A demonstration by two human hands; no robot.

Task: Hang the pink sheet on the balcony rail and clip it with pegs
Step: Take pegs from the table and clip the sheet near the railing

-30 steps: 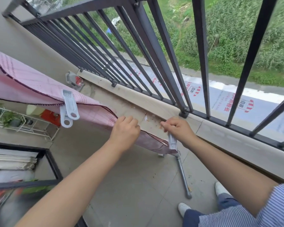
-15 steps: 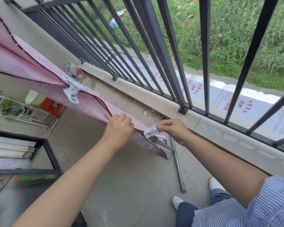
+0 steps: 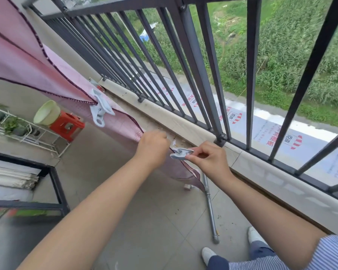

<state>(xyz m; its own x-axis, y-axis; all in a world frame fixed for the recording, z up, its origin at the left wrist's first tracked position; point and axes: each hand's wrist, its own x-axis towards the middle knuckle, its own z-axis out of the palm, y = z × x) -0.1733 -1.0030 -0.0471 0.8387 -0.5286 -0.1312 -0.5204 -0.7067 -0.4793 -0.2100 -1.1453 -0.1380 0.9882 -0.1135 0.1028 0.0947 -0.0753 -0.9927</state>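
The pink sheet (image 3: 18, 61) with a dark stitched hem stretches from the upper left down to the middle. My left hand (image 3: 152, 146) grips its edge there. A pale blue peg (image 3: 100, 112) is clipped on the sheet further left. My right hand (image 3: 207, 158) pinches a second pale blue peg (image 3: 180, 153), held sideways just right of my left hand and off the cloth. A loose corner of the sheet (image 3: 185, 172) hangs below both hands. The dark balcony rail (image 3: 193, 55) stands beyond the hands.
A stone ledge (image 3: 183, 129) runs under the rail. A metal pole (image 3: 210, 207) lies on the tiled floor by my white shoes. A red stool (image 3: 67, 125) with a pale basin, a white plant rack (image 3: 18, 129) and a dark frame (image 3: 55, 184) stand at the left.
The sheet has risen and been drawn tighter to the upper left. My right hand has lifted the peg off the sheet's corner and turned it sideways. My left hand kept its grip.
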